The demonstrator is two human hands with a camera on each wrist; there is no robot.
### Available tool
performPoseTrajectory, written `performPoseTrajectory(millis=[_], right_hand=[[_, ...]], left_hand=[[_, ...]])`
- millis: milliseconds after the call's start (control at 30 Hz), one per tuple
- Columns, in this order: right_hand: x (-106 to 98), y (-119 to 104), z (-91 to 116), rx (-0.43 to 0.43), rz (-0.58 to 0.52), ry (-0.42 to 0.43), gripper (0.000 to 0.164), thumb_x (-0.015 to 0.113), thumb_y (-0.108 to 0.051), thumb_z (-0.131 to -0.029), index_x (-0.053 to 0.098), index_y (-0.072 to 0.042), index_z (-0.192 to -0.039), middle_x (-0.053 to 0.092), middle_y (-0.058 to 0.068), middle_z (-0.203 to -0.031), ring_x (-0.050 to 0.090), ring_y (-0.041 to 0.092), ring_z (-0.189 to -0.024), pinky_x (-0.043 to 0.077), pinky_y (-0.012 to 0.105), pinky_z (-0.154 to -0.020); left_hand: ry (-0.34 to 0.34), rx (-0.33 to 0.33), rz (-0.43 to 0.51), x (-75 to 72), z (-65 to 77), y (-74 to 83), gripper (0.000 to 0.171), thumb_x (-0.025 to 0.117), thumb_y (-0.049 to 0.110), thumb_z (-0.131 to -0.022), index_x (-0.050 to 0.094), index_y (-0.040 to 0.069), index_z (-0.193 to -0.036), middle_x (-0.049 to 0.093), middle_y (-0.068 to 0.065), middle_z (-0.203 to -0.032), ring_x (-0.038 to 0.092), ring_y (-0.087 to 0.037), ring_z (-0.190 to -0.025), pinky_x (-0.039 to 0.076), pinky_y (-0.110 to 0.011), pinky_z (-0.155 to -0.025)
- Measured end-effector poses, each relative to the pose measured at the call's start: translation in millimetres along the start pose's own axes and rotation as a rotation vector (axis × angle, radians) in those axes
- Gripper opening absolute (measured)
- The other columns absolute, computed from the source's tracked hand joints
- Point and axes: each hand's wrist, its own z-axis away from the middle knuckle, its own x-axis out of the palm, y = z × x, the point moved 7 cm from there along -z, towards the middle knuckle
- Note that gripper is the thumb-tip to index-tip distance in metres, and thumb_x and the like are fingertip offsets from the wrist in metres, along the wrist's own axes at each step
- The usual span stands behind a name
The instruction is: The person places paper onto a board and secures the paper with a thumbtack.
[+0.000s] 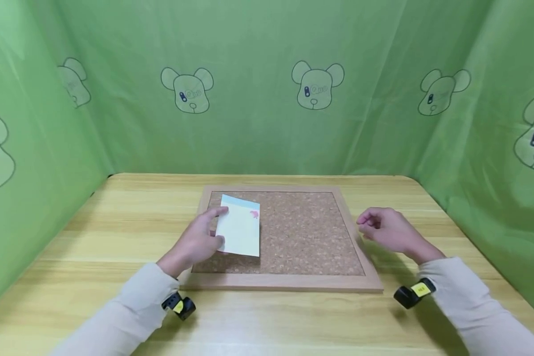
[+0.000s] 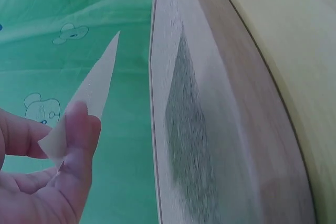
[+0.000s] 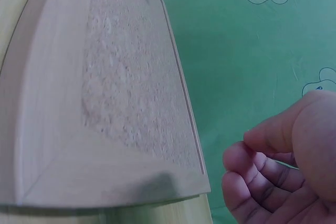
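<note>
My left hand [image 1: 199, 238] pinches a sheet of note paper [image 1: 240, 230] by its left edge, thumb in front and fingers behind. The paper is pale, with a light blue band along the top and a small pink figure near the upper right. It is raised over the left part of a cork board [image 1: 309, 235] with a wooden frame, and its shadow falls on the cork. My right hand [image 1: 384, 228] hovers just past the board's right side. Its fingers [image 3: 240, 159] are curled, with the thumb meeting the index fingertip; nothing shows between them.
The board lies flat on a light wooden table [image 1: 93, 242]. Green curtains [image 1: 258, 138] printed with bear heads stand along the back and both sides. Each sleeve carries a black wrist camera, one at the left cuff [image 1: 179, 305] and one at the right [image 1: 411, 294].
</note>
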Motion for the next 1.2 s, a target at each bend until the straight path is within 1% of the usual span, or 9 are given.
performPoseTrajectory(millis=[133,200,333,433,533,633,767,967,1200], right_hand=[[3.5,-1.8,-1.1,-0.002,-0.039,0.000,0.012,0.063,-0.004,-0.090,0.064,0.004,-0.099,0.063,0.008,-0.082,0.058,0.018,-0.072,0.052,0.025,-0.059],[5.4,-2.7,-1.7,0.002,-0.047,0.000,0.013,0.063,-0.005,-0.090,0.064,0.004,-0.100,0.063,0.007,-0.083,0.058,0.018,-0.073,0.051,0.025,-0.060],[7.9,-6.1,-3.4,-0.013,-0.043,0.004,0.012,0.064,-0.005,-0.089,0.064,0.003,-0.099,0.062,0.005,-0.081,0.056,0.017,-0.073,0.049,0.025,-0.061],[8.6,-9.1,-4.3,-0.024,-0.043,0.003,0.011,0.063,-0.004,-0.089,0.064,0.003,-0.098,0.061,0.004,-0.080,0.055,0.017,-0.072,0.049,0.025,-0.061],[8.4,-11.7,-5.0,-0.030,-0.039,0.004,0.010,0.063,-0.004,-0.089,0.064,0.002,-0.097,0.060,0.004,-0.079,0.054,0.017,-0.071,0.048,0.025,-0.061],[8.8,-14.6,-6.2,-0.035,-0.035,0.005,0.009,0.063,-0.004,-0.090,0.064,0.002,-0.097,0.060,0.003,-0.079,0.054,0.017,-0.072,0.048,0.025,-0.062],[11.2,-18.9,-8.5,-0.045,-0.035,0.002,0.009,0.063,-0.004,-0.090,0.065,0.001,-0.097,0.060,0.003,-0.079,0.054,0.017,-0.073,0.048,0.026,-0.064],[14.3,-22.0,-11.2,-0.044,-0.040,-0.002,0.009,0.063,-0.004,-0.089,0.064,0.001,-0.097,0.060,0.003,-0.080,0.054,0.018,-0.074,0.048,0.026,-0.065],[17.5,-26.5,-15.0,-0.053,-0.028,-0.012,0.008,0.063,-0.004,-0.090,0.065,0.001,-0.097,0.060,0.003,-0.081,0.054,0.018,-0.075,0.048,0.027,-0.066]], left_hand=[[0.010,-0.019,0.015,6.5,-0.6,0.3,0.072,0.053,-0.014,-0.085,0.035,0.010,-0.150,0.030,-0.012,-0.153,0.056,-0.020,-0.056,0.037,-0.021,-0.041],[0.015,-0.028,0.033,9.6,-1.1,-1.0,0.071,0.053,-0.015,-0.085,0.036,0.010,-0.149,0.032,-0.012,-0.151,0.055,-0.021,-0.056,0.038,-0.021,-0.042],[0.019,-0.037,0.055,15.4,-2.5,-4.4,0.070,0.053,-0.016,-0.084,0.037,0.009,-0.148,0.034,-0.013,-0.150,0.062,-0.028,-0.061,0.039,-0.022,-0.042],[0.023,-0.035,0.055,18.5,-3.7,-5.3,0.070,0.053,-0.016,-0.084,0.038,0.008,-0.148,0.035,-0.014,-0.149,0.062,-0.029,-0.059,0.046,-0.027,-0.044],[0.023,-0.034,0.062,21.0,-4.9,-5.2,0.070,0.054,-0.015,-0.083,0.038,0.007,-0.147,0.035,-0.015,-0.149,0.062,-0.027,-0.056,0.054,-0.036,-0.050],[0.021,-0.036,0.049,23.3,-6.2,-5.3,0.069,0.054,-0.014,-0.084,0.038,0.008,-0.148,0.033,-0.015,-0.150,0.060,-0.025,-0.054,0.056,-0.040,-0.053],[0.015,-0.045,0.030,25.7,-6.9,-5.4,0.069,0.055,-0.012,-0.085,0.037,0.009,-0.148,0.033,-0.013,-0.151,0.059,-0.025,-0.053,0.053,-0.035,-0.049],[0.002,-0.035,0.015,30.5,-7.4,-3.2,0.069,0.054,-0.012,-0.086,0.036,0.009,-0.149,0.040,-0.013,-0.146,0.059,-0.026,-0.050,0.039,-0.023,-0.039],[0.009,-0.024,0.007,35.1,-9.6,-0.1,0.068,0.055,-0.013,-0.085,0.038,0.008,-0.148,0.040,-0.015,-0.145,0.059,-0.026,-0.050,0.042,-0.024,-0.040]])
